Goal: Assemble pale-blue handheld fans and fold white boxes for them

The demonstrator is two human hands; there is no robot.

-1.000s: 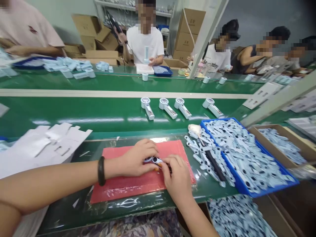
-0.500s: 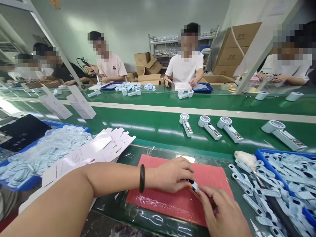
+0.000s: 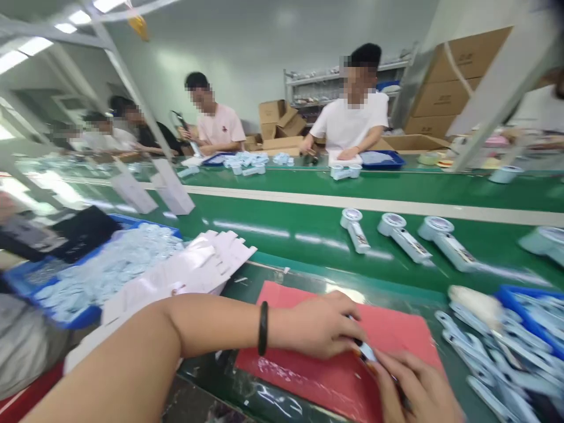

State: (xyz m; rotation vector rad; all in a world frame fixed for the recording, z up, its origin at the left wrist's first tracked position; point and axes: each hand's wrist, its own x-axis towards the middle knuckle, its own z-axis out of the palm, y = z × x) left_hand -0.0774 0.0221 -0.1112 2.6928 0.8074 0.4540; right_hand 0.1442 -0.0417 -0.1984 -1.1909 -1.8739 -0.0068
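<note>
Over a red mat (image 3: pixel 304 379), my left hand (image 3: pixel 321 324) has its fingers closed on a small light-blue plastic piece (image 3: pixel 366 351) with a dark window. From the near right, my right hand (image 3: pixel 418 385) grips the other end of that same piece. My fingers cover most of it, so its full shape is hidden. Close to my right hand lies a pile of long light-blue plastic strips (image 3: pixel 473 355) with dark openings.
A blue tray of bagged light-blue parts (image 3: pixel 136 255) and a stack of white papers (image 3: pixel 198 261) are at left. Light-blue handheld devices with round heads (image 3: pixel 449 244) lie on the green conveyor belt (image 3: pixel 282 217). A blue bin (image 3: pixel 506 296) stands at right. Co-workers sit opposite.
The view has swung left, so the scene sits further right in the picture. Both hands keep hold of the piece over the mat. A white-shirted co-worker's head has turned.
</note>
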